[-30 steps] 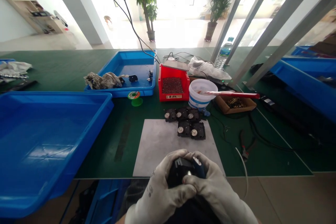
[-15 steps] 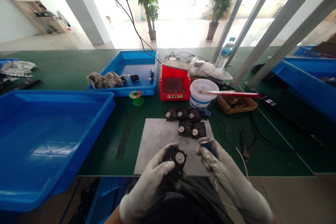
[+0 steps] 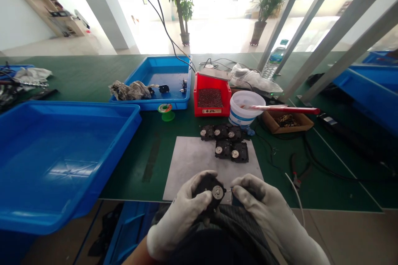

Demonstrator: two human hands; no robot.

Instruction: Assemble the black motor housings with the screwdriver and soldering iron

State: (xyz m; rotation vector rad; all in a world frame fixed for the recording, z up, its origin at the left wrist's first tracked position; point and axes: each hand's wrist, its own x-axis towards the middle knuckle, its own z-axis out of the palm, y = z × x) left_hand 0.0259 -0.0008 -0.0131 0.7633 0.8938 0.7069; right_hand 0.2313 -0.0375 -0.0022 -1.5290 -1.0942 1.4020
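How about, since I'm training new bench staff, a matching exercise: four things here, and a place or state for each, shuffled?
1. Left hand
2. Red bin
3. White bucket
4. Pliers

A. Long red-and-white stick across its rim
B. On the table, right of the grey sheet
C. Holding a black part
D. Contains small brown pieces

Pairs: 1-C, 2-D, 3-A, 4-B

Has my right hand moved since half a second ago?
Yes: against the grey mat, your right hand has come nearer its front edge and slightly left.
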